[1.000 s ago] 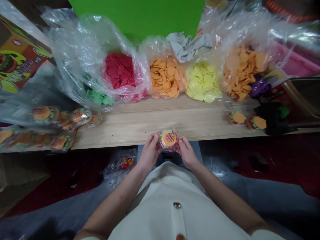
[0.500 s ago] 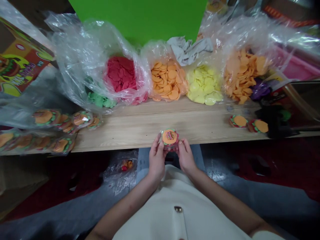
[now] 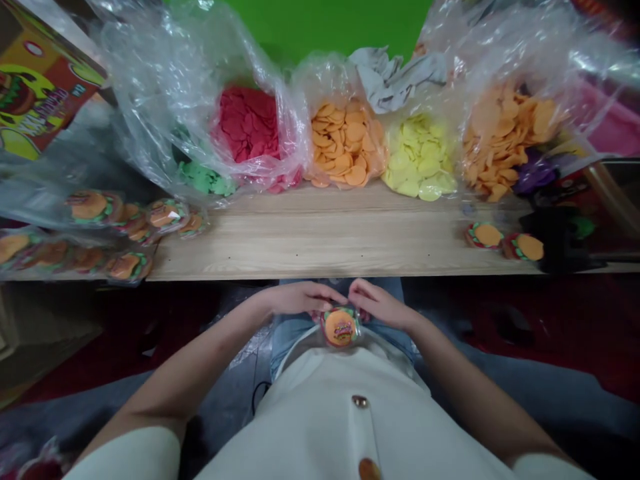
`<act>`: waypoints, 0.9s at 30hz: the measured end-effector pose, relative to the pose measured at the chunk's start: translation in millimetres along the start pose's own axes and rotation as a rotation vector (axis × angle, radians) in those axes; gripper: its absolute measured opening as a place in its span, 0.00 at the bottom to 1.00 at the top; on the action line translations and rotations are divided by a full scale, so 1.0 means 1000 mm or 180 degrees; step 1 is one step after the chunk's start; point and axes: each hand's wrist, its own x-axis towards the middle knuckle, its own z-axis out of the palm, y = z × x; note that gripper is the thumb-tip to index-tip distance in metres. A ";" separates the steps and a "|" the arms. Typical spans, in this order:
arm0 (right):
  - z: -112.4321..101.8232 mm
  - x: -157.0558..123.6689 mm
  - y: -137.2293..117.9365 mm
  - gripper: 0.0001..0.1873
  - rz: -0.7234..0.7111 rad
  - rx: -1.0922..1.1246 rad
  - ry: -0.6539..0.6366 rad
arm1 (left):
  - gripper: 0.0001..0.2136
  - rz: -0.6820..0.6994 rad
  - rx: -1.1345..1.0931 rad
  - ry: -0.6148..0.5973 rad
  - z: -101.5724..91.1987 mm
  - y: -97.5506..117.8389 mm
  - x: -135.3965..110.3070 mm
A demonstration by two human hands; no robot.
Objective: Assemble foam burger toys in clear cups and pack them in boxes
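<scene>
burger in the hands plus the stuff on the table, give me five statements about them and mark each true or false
1. The left hand and right hand are both at the burger. True.
2. The burger's top is plain. False: it bears a printed picture.
3. Yellow pieces lie between two heaps of orange pieces. True.
4. The red pieces are right of the yellow pieces. False: they are on the left.
5. Two other burgers sit toward the right on the table. True.
</scene>
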 end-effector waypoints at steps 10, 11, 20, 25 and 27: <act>0.003 -0.036 -0.006 0.12 -0.0391 -0.1393 -0.0197 | 0.11 0.0627 -0.0950 0.1430 0.064 -0.058 0.001; 0.000 -0.039 -0.010 0.11 -0.0451 -0.1601 -0.0311 | 0.11 0.0687 -0.0940 0.1561 0.070 -0.059 0.002; 0.009 -0.047 -0.010 0.07 -0.0631 -0.2231 -0.0506 | 0.07 0.1291 0.0659 0.1676 0.079 -0.061 0.007; 0.013 -0.049 0.015 0.09 -0.0678 -0.2027 -0.0187 | 0.08 0.0931 0.0230 0.1350 0.075 -0.064 0.010; 0.011 -0.049 0.023 0.11 -0.0634 -0.1761 0.0007 | 0.09 0.0765 -0.0176 0.1246 0.071 -0.067 0.010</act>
